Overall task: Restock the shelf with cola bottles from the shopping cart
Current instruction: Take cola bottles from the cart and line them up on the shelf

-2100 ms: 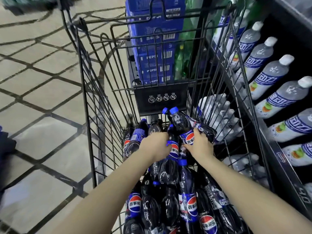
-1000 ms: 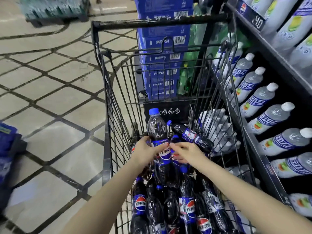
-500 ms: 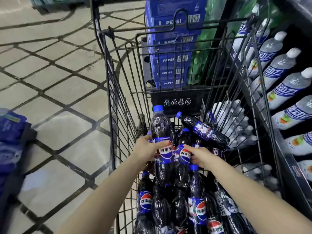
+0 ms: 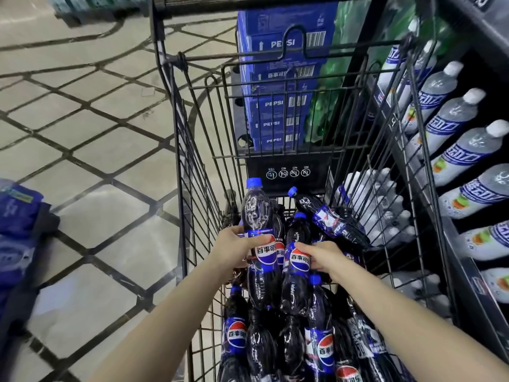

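Two bare hands reach into the black wire shopping cart (image 4: 192, 166), hemmed by its mesh sides. The left hand (image 4: 234, 250) grips an upright blue-capped dark cola bottle (image 4: 259, 232); the right hand (image 4: 326, 257) curls around a second cola bottle (image 4: 297, 271) beside it, above the piled bottles.

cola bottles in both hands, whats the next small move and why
Probably lift both clear of the cart: the left hand grips one upright cola bottle, the right hand grips another, and the shelf sits to the right.
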